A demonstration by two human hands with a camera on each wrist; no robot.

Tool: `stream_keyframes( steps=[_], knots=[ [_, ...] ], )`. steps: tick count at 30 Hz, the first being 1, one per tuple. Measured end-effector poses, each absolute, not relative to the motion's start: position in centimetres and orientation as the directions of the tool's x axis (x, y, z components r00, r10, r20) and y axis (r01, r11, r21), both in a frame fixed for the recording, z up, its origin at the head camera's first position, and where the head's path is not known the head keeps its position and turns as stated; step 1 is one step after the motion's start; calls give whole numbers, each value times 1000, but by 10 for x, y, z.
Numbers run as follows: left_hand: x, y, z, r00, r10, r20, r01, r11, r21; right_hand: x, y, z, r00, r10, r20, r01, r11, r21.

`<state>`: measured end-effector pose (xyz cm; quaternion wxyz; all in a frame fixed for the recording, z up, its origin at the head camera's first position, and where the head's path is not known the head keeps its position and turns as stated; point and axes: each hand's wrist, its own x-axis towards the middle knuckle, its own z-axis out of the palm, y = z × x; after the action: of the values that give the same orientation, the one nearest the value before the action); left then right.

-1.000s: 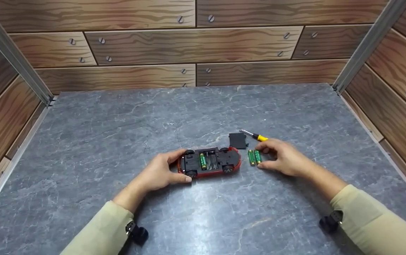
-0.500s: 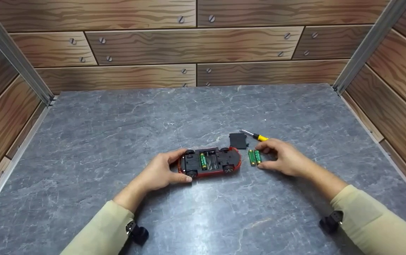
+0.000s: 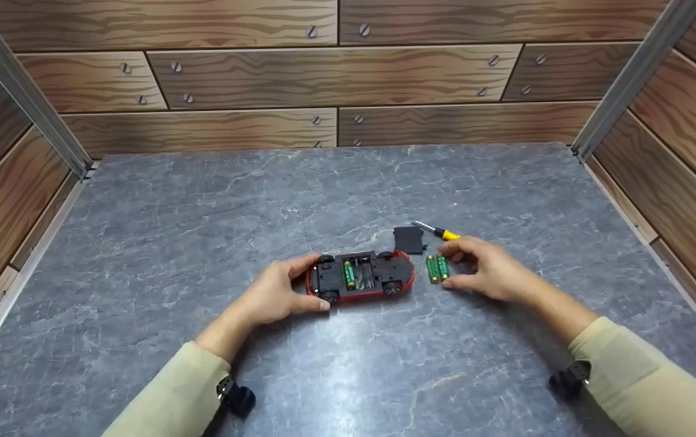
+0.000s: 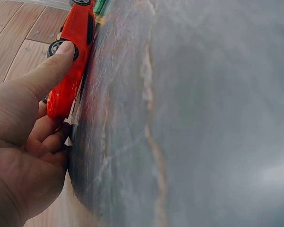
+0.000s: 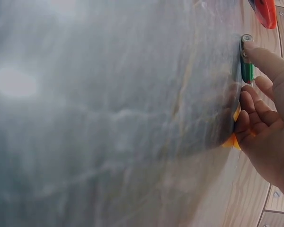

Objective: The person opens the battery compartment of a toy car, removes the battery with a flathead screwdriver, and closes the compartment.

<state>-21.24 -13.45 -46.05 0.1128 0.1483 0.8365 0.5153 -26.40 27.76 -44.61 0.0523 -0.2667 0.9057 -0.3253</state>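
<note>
A red toy car [image 3: 393, 270] lies upside down on the grey table, its black underside up. One green battery [image 3: 349, 275] sits at the left of its uncovered battery bay. My left hand [image 3: 272, 294] grips the car's left end, with the thumb on a wheel in the left wrist view. To the right of the car, two green batteries lie side by side. My right hand [image 3: 487, 270] pinches the right-hand battery [image 3: 443, 267] end to end between thumb and fingers. The other battery [image 3: 432, 269] lies just left of it.
Behind the loose batteries lies a black battery cover [image 3: 409, 240]. A screwdriver [image 3: 439, 233] with a yellow handle rests beside the cover, its handle end hidden by my right hand. Wood-patterned walls [image 3: 330, 79] enclose the table at the back and sides.
</note>
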Motion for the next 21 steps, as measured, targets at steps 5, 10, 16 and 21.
stream_keyframes(
  steps=[5,10,16,21],
  knots=[
    [-214,-134,-462,-929,371,-17,154,427,891,-261,277,-439,-863,-501,68,-421,638,-645],
    [-215,-135,-462,-929,369,-17,161,447,880,-256,275,-427,-871,-486,69,-416,656,-629],
    [-214,-135,-461,-930,366,-40,138,449,883,-248,267,-411,-864,-493,103,-444,648,-619],
    [-213,-134,-459,-928,369,-47,131,443,887,-243,253,-401,-843,-522,128,-484,634,-603]
  ],
)
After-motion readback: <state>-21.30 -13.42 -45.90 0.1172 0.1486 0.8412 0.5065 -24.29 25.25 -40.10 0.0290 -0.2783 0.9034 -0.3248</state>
